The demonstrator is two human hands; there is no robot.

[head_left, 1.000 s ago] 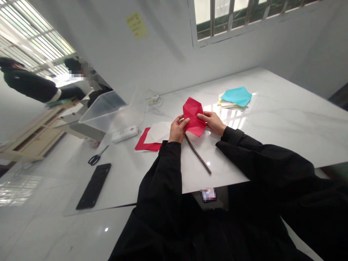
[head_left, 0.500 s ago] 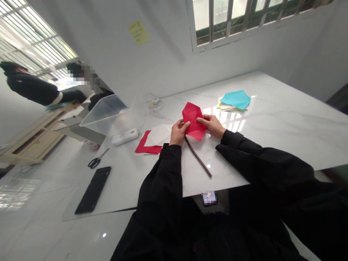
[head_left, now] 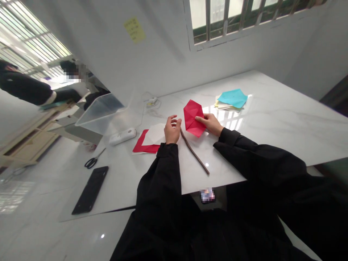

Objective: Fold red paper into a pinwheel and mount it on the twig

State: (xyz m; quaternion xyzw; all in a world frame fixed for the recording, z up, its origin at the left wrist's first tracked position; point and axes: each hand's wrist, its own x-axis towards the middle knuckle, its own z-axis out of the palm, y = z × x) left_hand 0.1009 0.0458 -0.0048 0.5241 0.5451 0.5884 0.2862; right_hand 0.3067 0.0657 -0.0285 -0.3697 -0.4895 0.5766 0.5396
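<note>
A red sheet of paper (head_left: 192, 115), creased and cut to a many-sided outline, is held up over the table. My right hand (head_left: 212, 124) pinches its right side, thumb on the face toward me. Left of the paper, my left hand (head_left: 172, 129) is raised with its fingers curled but apart, holding nothing. Between the hands, a thin brown stick (head_left: 194, 153) lies slanting across the white tabletop, its upper end close to my left hand. Beside my left hand are a white sheet (head_left: 154, 134) and a red sheet (head_left: 139, 145) on the table.
A stack topped with blue paper (head_left: 232, 98) lies at the back right. To the left are a clear plastic bin (head_left: 99, 112), a white power strip (head_left: 123, 136), scissors (head_left: 91, 162) and a flat black object (head_left: 90, 190). Two people (head_left: 24, 85) are at the far left.
My left hand has let go of the red paper and moved left, its fingers opening. The right hand keeps the paper. The view has shifted slightly.
</note>
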